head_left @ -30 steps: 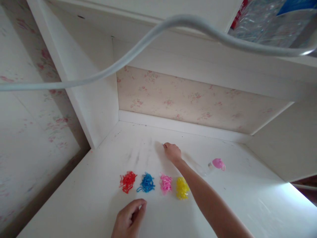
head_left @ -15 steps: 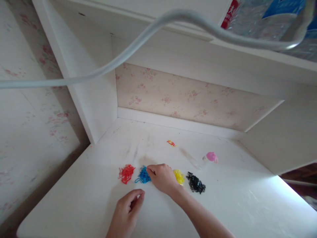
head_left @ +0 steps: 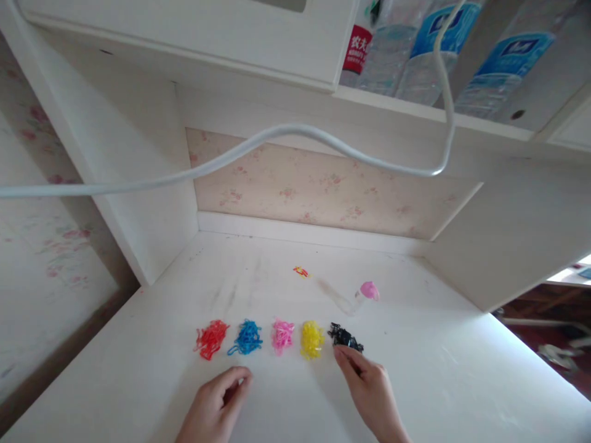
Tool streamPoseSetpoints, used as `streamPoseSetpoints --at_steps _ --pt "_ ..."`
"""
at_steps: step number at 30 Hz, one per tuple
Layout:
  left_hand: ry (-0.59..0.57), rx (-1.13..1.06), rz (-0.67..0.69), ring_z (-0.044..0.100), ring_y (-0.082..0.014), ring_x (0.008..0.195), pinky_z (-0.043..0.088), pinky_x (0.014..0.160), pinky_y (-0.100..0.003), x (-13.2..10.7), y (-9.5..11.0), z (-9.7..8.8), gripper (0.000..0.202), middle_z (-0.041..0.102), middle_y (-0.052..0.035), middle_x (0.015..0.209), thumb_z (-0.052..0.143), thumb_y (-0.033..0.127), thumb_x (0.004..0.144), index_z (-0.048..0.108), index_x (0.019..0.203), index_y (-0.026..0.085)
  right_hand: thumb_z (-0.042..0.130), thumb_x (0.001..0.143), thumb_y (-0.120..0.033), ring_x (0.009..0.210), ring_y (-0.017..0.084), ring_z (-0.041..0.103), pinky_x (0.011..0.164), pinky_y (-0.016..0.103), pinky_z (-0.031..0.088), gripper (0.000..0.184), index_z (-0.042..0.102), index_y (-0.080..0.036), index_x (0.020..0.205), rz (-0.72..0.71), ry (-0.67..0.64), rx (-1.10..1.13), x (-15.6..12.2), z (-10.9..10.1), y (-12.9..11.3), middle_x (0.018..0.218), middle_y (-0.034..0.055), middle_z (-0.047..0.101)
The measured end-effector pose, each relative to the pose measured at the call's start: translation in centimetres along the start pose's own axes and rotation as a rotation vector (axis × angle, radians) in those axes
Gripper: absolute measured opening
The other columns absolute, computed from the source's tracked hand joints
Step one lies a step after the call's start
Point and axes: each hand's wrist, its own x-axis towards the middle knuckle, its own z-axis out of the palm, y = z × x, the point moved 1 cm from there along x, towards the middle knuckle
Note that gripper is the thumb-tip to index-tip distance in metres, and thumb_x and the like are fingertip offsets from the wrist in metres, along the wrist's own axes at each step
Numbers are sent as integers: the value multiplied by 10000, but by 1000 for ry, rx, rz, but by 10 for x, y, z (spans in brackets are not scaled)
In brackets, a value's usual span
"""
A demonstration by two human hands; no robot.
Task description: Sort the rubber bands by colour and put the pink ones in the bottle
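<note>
Several small piles of rubber bands lie in a row on the white desk: red, blue, pink, yellow and black. My right hand rests on the desk just in front of the black pile, fingers stretched out and touching its near edge. My left hand lies on the desk below the blue pile with its fingers curled loosely and nothing seen in them. A tiny red and yellow bit lies farther back.
A clear little bottle with a pink cap lies behind the piles. A white cable hangs across the view. Water bottles stand on the shelf above. White side panels and a floral back wall close in the desk.
My right hand drew back from the far middle of the desk, passed over the pink pile, and now rests by the black pile. A red and yellow bit stays where it reached.
</note>
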Motion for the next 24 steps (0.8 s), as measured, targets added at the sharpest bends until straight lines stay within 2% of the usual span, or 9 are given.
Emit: streamPoseSetpoints --at_steps 3,5,7,10,14,17,20,24 --pt "-36 88 47 592 -148 624 428 573 -200 22 25 -3 308 673 -1 695 476 451 846 684 887 228 579 727 -582 887 240 643 738 253 494 458 738 -193 910 206 219 75 -11 -34 45 924 50 725" --pt "-68 142 106 591 -143 612 416 562 -203 45 46 0 303 678 3 695 459 422 858 683 907 223 601 691 -595 981 265 620 789 274 494 486 736 -189 924 318 329 100 -20 -49 67 1000 66 712" --pt "-99 190 189 622 -146 690 438 633 -206 74 63 9 293 704 -8 785 433 372 871 680 906 217 605 677 -607 1014 270 608 795 276 494 509 731 -192 943 389 358 110 -26 -53 79 1036 69 702" --pt "-139 375 274 641 -143 760 452 694 -208 123 77 29 267 714 -15 861 437 306 860 677 923 210 606 666 -623 973 250 625 756 247 497 532 728 -197 960 410 295 129 -28 -48 83 1013 61 709" --pt "-106 497 263 638 -163 799 449 725 -235 185 75 58 231 712 -39 885 480 281 833 688 897 202 588 678 -624 822 208 650 644 206 494 542 732 -177 950 356 213 155 -20 -42 79 914 54 725" --pt "-66 585 250 625 -181 881 439 799 -262 221 69 74 237 697 -69 970 475 253 839 683 929 183 574 689 -619 728 191 641 564 198 474 526 739 -177 922 350 179 136 -13 -44 77 809 45 723" --pt "-38 656 242 602 -187 971 427 859 -272 246 64 85 255 659 -79 1066 470 228 851 659 1015 177 577 686 -609 681 181 628 532 190 457 486 749 -192 866 339 188 126 -10 -47 74 688 26 702" --pt "-36 726 217 603 -193 965 451 859 -330 269 57 95 237 634 -78 1069 457 268 897 644 1004 171 571 678 -614 659 169 615 544 176 448 491 750 -184 834 346 206 111 -10 -45 69 602 10 667"
